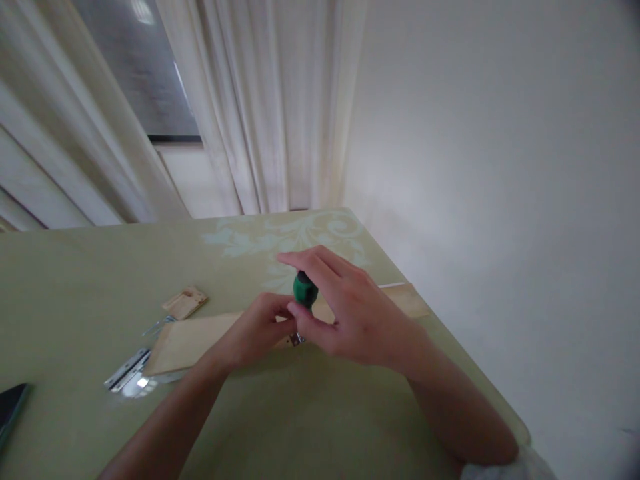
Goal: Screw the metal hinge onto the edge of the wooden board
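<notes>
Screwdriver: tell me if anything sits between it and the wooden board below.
Only a small metal piece under the screwdriver, on the wooden board. The left hand steadies it; the right hand grips the handle.

Room corner: tabletop, curtains, window, wall.
Pale green tabletop (75, 280) with a faint leaf pattern reaches into the corner. Cream curtains (270, 100) hang in folds either side of a window (140, 67) showing grey outside. Plain white wall (500, 167) on the right, softly and evenly lit.
</notes>
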### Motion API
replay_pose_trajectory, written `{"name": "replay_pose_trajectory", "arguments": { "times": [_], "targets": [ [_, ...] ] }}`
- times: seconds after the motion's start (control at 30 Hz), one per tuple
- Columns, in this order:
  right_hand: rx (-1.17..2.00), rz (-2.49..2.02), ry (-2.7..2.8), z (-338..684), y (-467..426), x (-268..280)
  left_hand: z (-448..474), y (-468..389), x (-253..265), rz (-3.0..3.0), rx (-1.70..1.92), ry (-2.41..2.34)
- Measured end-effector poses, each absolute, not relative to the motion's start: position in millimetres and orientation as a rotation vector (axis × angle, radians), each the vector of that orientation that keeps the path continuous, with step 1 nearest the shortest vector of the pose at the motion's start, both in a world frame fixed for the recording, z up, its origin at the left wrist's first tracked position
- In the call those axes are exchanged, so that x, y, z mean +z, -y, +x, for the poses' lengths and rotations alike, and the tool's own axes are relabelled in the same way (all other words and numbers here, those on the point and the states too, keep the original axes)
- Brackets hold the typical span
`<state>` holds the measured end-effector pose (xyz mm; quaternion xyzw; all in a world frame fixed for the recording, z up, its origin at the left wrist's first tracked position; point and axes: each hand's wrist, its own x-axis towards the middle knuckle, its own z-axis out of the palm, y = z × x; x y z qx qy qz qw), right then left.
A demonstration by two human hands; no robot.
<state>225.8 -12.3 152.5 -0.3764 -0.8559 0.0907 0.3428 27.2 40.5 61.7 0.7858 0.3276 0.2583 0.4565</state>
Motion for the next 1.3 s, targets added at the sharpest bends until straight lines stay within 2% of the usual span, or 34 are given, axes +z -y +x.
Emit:
{"name": "replay_pose_trajectory", "arguments": {
  "times": [0.1, 0.27, 0.47, 0.67, 0.87, 1.07, 1.3],
  "targets": [
    [0.215, -1.04, 2.196, 226.0, 11.2, 151.3, 31.0, -39.0, 60.8, 1.865, 0.667, -0.892],
    [0.286, -0.983, 2.21, 226.1, 12.4, 152.7, 28.7, -41.7, 59.7, 1.881, 0.581, -0.724],
    [0.254, -1.041, 2.203, 225.9, 10.9, 151.8, 31.6, -41.6, 58.2, 1.843, 0.681, -0.874],
    [0.275, -1.066, 2.206, 225.6, 13.7, 152.7, 23.7, -43.7, 68.2, 1.894, 0.538, -0.684],
    [0.24, -1.093, 2.216, 225.7, 12.7, 151.9, 26.1, -43.0, 62.1, 1.884, 0.719, -0.833],
    [0.243, -1.079, 2.186, 226.5, 9.6, 149.4, 29.6, -39.9, 67.7, 1.849, 0.604, -0.692],
    [0.249, -1.14, 2.186, 224.8, 11.3, 149.6, 31.1, -41.4, 59.4, 1.839, 0.708, -0.816]
  ]
}}
